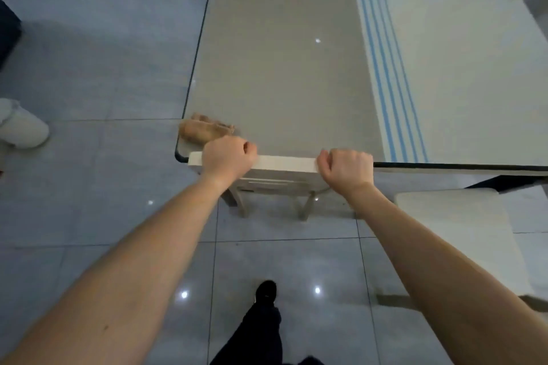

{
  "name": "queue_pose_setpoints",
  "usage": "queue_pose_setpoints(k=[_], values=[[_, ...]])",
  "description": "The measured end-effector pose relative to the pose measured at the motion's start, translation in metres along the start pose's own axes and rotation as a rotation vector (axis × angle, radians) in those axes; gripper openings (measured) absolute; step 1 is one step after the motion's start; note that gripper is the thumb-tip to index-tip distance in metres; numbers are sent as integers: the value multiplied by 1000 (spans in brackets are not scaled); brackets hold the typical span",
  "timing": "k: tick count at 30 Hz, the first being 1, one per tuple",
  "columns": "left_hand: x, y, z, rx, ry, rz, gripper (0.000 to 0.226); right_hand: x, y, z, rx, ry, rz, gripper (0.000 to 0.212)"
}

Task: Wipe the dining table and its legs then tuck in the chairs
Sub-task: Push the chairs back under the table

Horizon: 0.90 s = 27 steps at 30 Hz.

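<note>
Our left hand point(226, 157) and right hand point(345, 167) curl round the top rail of the chair point(284, 163) — it stands against the tabletop point(281, 68) edge — a tan cloth point(204, 127) lies on the near-left corner.

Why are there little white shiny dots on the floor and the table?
In the head view, those are glare spots, probably ceiling lights mirrored in the glossy grey floor tiles and the shiny grey tabletop; the whole view is slightly soft, and its wide lens bows the table's edges.
</note>
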<state>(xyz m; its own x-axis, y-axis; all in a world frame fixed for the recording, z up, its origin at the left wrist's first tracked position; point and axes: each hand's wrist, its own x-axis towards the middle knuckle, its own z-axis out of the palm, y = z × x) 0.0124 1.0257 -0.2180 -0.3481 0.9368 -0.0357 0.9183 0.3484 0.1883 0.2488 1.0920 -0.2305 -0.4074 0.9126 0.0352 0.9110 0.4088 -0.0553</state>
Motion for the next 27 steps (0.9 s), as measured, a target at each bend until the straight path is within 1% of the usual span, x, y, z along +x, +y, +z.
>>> queue_pose_setpoints(k=[3,5,6,8,10,12,13,14,16,19,21,23,25,27], values=[[3,1,-1,22,-15,11,40,4,-1,0,-42,-34,25,55],[1,0,-1,30,-49,27,40,5,-4,-1,-5,-72,45,53],[1,-2,-1,-9,-65,31,40,3,-5,-3,63,-71,51,53],[-2,-7,-2,-155,-78,80,35,-10,-6,-9,292,18,36,47],[-11,-7,-6,-269,28,169,23,-40,-4,-18,521,122,52,32],[-35,-3,-11,-312,192,225,16,-86,1,-21,657,218,114,25],[-54,0,-11,-335,230,239,15,-115,4,-20,705,236,180,23],[-77,4,-7,-382,222,244,14,-148,7,-15,747,233,254,21],[-123,11,10,-523,99,217,11,-217,17,2,801,207,414,16],[-194,29,46,-679,-184,110,11,-322,23,25,947,202,760,10],[-242,39,75,-687,-395,80,15,-391,23,35,1062,225,988,12],[-283,46,101,-663,-568,87,25,-457,22,46,1111,239,1192,13],[-312,49,120,-579,-698,142,28,-523,20,58,1144,265,1385,14],[-332,55,128,-497,-780,197,26,-581,13,68,1182,283,1565,16]])
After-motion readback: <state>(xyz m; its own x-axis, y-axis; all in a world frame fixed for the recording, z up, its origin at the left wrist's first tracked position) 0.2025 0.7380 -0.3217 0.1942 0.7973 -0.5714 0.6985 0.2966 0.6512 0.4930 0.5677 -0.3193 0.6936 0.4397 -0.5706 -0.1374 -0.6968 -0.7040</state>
